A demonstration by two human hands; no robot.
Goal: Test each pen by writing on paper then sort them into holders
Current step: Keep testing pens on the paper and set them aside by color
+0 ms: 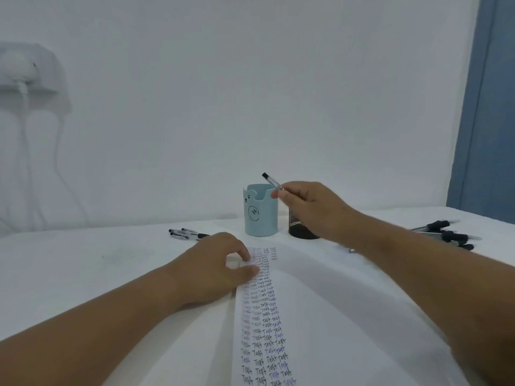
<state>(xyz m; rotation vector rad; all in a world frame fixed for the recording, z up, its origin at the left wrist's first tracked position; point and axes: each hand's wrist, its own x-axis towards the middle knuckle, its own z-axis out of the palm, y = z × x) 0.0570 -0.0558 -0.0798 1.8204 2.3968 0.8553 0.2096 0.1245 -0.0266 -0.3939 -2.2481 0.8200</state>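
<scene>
Pinching a pen between thumb and fingertips, the right hand hangs above the blue holder and the dark mesh holder just beside it. The left hand, fingers curled, presses its fingertips on the paper, which carries columns of "Test". A few pens lie left of the holders; a pile lies at the right on the table.
</scene>
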